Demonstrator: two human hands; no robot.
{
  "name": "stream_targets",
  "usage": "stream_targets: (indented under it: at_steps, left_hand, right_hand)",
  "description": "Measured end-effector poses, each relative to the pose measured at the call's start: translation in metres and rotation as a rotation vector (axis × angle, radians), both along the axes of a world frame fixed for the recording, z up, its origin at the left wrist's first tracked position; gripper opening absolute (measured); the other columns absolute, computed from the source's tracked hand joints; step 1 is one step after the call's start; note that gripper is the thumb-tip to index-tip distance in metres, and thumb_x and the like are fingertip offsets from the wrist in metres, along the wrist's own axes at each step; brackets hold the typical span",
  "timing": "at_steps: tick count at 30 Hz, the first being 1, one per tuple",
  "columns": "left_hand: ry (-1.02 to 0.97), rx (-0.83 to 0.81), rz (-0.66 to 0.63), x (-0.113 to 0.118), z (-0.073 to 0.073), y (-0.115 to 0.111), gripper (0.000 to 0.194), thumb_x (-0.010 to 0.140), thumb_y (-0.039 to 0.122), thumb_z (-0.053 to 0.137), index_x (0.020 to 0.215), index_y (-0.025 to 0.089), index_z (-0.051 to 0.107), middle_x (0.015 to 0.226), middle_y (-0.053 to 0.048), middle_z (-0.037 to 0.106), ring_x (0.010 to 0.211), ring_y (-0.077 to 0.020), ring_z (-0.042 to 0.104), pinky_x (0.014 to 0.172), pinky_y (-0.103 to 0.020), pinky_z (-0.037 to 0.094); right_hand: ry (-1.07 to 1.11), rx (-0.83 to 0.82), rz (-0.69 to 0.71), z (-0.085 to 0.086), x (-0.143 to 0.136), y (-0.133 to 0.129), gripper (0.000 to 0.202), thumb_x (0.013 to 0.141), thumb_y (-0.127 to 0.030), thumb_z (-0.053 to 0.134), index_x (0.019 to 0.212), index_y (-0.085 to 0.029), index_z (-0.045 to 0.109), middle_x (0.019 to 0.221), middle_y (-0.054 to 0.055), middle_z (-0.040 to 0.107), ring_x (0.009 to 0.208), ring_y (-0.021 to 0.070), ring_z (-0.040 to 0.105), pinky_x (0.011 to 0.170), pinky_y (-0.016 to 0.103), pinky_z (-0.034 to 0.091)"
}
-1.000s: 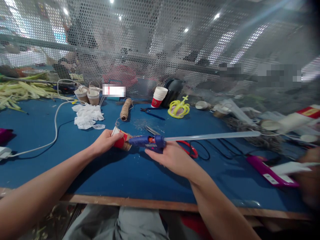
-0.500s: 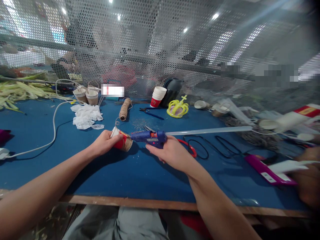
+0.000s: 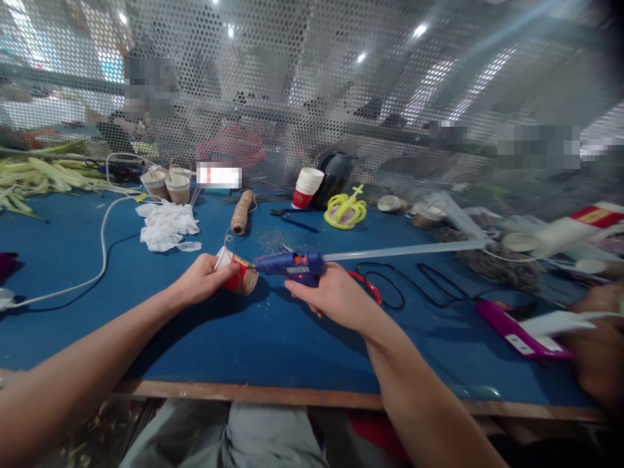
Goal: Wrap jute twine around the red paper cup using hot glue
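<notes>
My left hand [image 3: 202,279] is closed around a red and white paper cup [image 3: 236,276], tilted on its side, with brown twine wrapped round one end. In my right hand [image 3: 336,292] is a blue hot glue gun [image 3: 292,266], gripped by its handle, a small red light glowing on it. Its nozzle points left and sits at the cup's side; whether it touches cannot be made out. A long clear glue stick [image 3: 404,251] sticks out of the gun's back. From the cup, twine runs up to a twine roll [image 3: 242,213].
Behind lie pliers [image 3: 297,221], stacked paper cups [image 3: 307,187], a yellow crown [image 3: 345,209], white gloves [image 3: 168,224] and twine-wrapped cups [image 3: 178,187]. A white cable [image 3: 103,240] crosses the left. At right are a purple glue gun [image 3: 521,331] and another person's hand [image 3: 597,344].
The glue gun's nozzle still stays at the cup, and both hands hold nearly the same pose. The rear of the glue stick has risen slightly. The purple glue gun has shifted a little left.
</notes>
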State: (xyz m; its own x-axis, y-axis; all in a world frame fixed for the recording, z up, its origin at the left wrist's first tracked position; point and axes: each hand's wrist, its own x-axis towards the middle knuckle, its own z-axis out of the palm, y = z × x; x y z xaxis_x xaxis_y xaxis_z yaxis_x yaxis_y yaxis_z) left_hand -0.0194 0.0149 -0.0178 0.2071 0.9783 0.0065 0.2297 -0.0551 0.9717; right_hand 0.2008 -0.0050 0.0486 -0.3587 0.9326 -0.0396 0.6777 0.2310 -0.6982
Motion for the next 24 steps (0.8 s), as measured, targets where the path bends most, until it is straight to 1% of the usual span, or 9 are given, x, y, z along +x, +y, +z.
stream_targets:
  at_steps: [3, 6, 8, 13, 19, 24]
  left_hand:
    - [0.118, 0.069, -0.059, -0.0003, 0.0, -0.0007, 0.038, 0.071, 0.044, 0.047, 0.052, 0.011, 0.05, 0.047, 0.004, 0.033, 0.047, -0.0062, 0.024, 0.042, -0.02, 0.02]
    - [0.176, 0.089, -0.046, 0.0, 0.0013, -0.0016, 0.039, 0.071, 0.045, 0.045, 0.047, 0.015, 0.039, 0.046, 0.005, 0.028, 0.045, -0.0057, 0.021, 0.041, -0.021, 0.016]
    - [0.192, 0.097, -0.045, 0.0005, 0.0026, -0.0023, 0.039, 0.07, 0.046, 0.045, 0.046, 0.016, 0.035, 0.046, 0.005, 0.026, 0.045, -0.0056, 0.02, 0.041, -0.021, 0.015]
    - [0.164, 0.089, -0.073, 0.0015, 0.005, -0.0036, 0.037, 0.072, 0.044, 0.043, 0.05, 0.014, 0.043, 0.05, 0.004, 0.032, 0.048, -0.0067, 0.024, 0.043, -0.02, 0.021]
    - [0.191, 0.14, -0.072, 0.0, 0.003, -0.0037, 0.037, 0.072, 0.042, 0.044, 0.047, 0.016, 0.035, 0.047, 0.005, 0.027, 0.046, -0.0059, 0.021, 0.041, -0.02, 0.018]
    - [0.201, 0.147, -0.071, -0.0004, 0.0015, -0.0031, 0.038, 0.073, 0.042, 0.044, 0.047, 0.015, 0.037, 0.047, 0.005, 0.028, 0.045, -0.0056, 0.022, 0.041, -0.02, 0.018]
  right_hand:
    - [0.03, -0.018, -0.011, -0.0026, 0.0003, 0.0034, 0.024, 0.073, -0.033, 0.052, 0.056, -0.016, 0.052, 0.036, -0.004, 0.047, 0.032, 0.0085, 0.044, 0.036, 0.019, 0.037]
    - [0.045, -0.035, -0.006, -0.0035, 0.0006, 0.0056, 0.024, 0.073, -0.033, 0.052, 0.057, -0.016, 0.051, 0.036, -0.004, 0.046, 0.032, 0.0082, 0.043, 0.037, 0.019, 0.037]
    - [0.04, -0.045, -0.005, -0.0026, 0.0011, 0.0054, 0.024, 0.073, -0.034, 0.052, 0.058, -0.015, 0.05, 0.036, -0.004, 0.045, 0.032, 0.0079, 0.043, 0.037, 0.019, 0.037]
    - [0.035, -0.1, 0.001, 0.001, 0.0026, 0.0023, 0.023, 0.074, -0.034, 0.052, 0.059, -0.015, 0.051, 0.036, -0.004, 0.045, 0.033, 0.0075, 0.043, 0.039, 0.019, 0.037]
    - [0.03, -0.077, -0.026, -0.0007, 0.0005, 0.0054, 0.023, 0.073, -0.033, 0.052, 0.058, -0.016, 0.049, 0.036, -0.005, 0.044, 0.033, 0.0075, 0.042, 0.038, 0.019, 0.037]
    - [0.028, -0.077, -0.032, 0.0003, -0.0001, 0.0051, 0.023, 0.073, -0.032, 0.052, 0.058, -0.016, 0.049, 0.036, -0.005, 0.044, 0.033, 0.0076, 0.042, 0.038, 0.019, 0.037]
